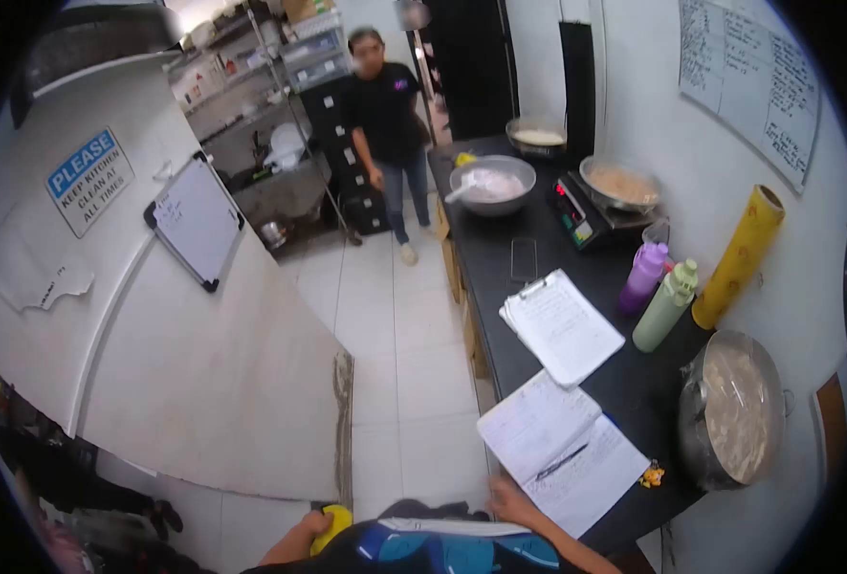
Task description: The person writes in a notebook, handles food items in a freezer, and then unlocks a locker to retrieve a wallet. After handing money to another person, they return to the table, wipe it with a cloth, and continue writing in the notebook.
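Note:
Low in the view, my left hand [310, 525] is closed on a soft-looking yellow thing [332, 529], whose kind I cannot make out. My right hand [509, 502] is at the table edge beside an open notebook [576, 478]. Its fingers look curled, and anything inside them is hidden. A dark pen [562, 462] lies across the notebook pages. Just beyond, a clipboard with written sheets [565, 327] overlaps the notebook's far edge. A small orange-yellow trinket [652, 474] sits by the notebook's right corner.
On the black table [485, 277] stand a phone [524, 259], purple [643, 277] and green bottles [665, 306], a scale [581, 215] bearing a bowl [622, 184], another bowl [493, 185], a yellow roll [739, 256] and a large covered pot [734, 411]. A person [385, 124] stands in the aisle; a partition [213, 383] flanks it.

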### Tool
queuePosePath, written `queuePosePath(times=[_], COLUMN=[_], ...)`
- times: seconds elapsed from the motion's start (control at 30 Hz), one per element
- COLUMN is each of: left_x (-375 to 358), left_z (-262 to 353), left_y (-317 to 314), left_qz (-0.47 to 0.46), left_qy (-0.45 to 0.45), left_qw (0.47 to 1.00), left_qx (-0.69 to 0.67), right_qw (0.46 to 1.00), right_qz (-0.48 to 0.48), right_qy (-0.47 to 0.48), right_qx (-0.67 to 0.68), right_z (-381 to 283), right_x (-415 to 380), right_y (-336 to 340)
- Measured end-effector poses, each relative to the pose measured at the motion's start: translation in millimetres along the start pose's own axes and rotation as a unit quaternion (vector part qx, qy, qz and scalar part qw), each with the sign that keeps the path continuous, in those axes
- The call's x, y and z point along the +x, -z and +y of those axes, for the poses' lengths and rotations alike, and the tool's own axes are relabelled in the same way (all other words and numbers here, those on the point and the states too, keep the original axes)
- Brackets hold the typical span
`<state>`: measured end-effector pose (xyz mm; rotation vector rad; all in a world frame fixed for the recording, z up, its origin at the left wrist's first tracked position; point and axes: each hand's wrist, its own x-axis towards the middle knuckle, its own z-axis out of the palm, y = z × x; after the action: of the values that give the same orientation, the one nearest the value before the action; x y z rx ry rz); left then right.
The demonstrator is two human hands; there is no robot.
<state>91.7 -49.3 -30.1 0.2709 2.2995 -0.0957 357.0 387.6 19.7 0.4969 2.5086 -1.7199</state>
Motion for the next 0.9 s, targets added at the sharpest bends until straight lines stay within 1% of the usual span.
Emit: queuePosePath(times=[0.03,0.07,0.1,0.13,0.17,0.2,0.23,0.27,0.3,0.33,0.4,0.43,0.5,0.53,0.57,0.6,0.63,0.67,0.7,0.73,0.77,0.8,0.87,0.9], left_x=[-8,-13,-12,3,21,33,43,54,69,81,107,123,141,144,150,159,169,179,186,190,195,209,240,254], left_z=[2,5,-3,-3,-6,-8,-15,-19,-17,-18,-21,-21,-24,-26,-29,-31,-33,-31,-29,-24,-20,-21,-20,-13], left_y=[9,17,11,9,4,0,-3,2,9,17,40,51,84,104,119,134,151,166,181,201,217,227,242,252], left_qz=[-0.027,-0.058,-0.035,-0.006,0.012,0.033,0.053,0.036,0.022,0.009,-0.014,-0.023,-0.036,-0.042,-0.05,-0.056,-0.059,-0.037,-0.034,-0.044,-0.056,-0.055,-0.053,-0.051], left_qy=[0.021,0.042,0.041,0.034,0.028,0.022,0.019,0.003,-0.013,-0.026,-0.018,-0.016,-0.009,-0.004,-0.009,-0.016,-0.022,-0.007,0.0,0.006,0.013,0.005,-0.012,-0.011], left_qw=[0.999,0.996,0.997,0.996,0.997,0.997,0.996,0.998,0.998,0.998,0.998,0.998,0.992,0.988,0.988,0.989,0.989,0.998,0.998,0.998,0.997,0.997,0.996,0.996], left_qx=[-0.026,-0.046,-0.062,-0.08,-0.074,-0.07,-0.067,-0.058,-0.053,-0.05,-0.05,-0.055,-0.118,-0.15,-0.143,-0.138,-0.131,-0.05,-0.052,-0.054,-0.054,-0.059,-0.064,-0.067], right_qw=[0.993,0.971,0.936,0.893,0.894,0.889,0.864,0.835,0.802,0.8,0.793,0.833,0.897,0.909,0.919,0.92,0.938,0.906,0.995,0.981,0.945,0.932,0.927,0.918], right_qz=[-0.109,-0.213,-0.308,-0.393,-0.412,-0.415,-0.465,-0.512,-0.557,-0.566,-0.585,-0.535,-0.428,-0.394,-0.358,-0.366,-0.331,-0.179,-0.069,0.002,0.071,0.106,0.047,0.015], right_qy=[-0.037,-0.078,-0.115,-0.143,-0.089,0.016,0.061,0.106,0.152,0.154,0.16,0.117,0.03,-0.005,-0.038,-0.134,-0.099,-0.178,-0.059,-0.185,-0.308,-0.345,-0.357,-0.39], right_qx=[0.036,0.08,0.125,0.167,0.152,0.19,0.182,0.17,0.153,0.124,0.059,0.077,0.109,0.136,0.162,-0.039,0.029,0.34,0.04,0.063,0.087,-0.013,-0.104,-0.078], right_z=[-5,-6,-13,-29,-98,-59,-85,-123,-145,-152,-162,-151,-108,-118,-129,-61,-26,83,78,52,17,37,76,81], right_x=[5,13,26,48,66,116,132,152,170,185,220,239,265,250,232,222,216,203,229,233,230,229,232,243], right_y=[-16,-30,-33,-26,3,-44,-64,-74,-79,-88,-104,-109,-109,-93,-68,-97,-101,-136,-145,-124,-94,-86,-68,-56])
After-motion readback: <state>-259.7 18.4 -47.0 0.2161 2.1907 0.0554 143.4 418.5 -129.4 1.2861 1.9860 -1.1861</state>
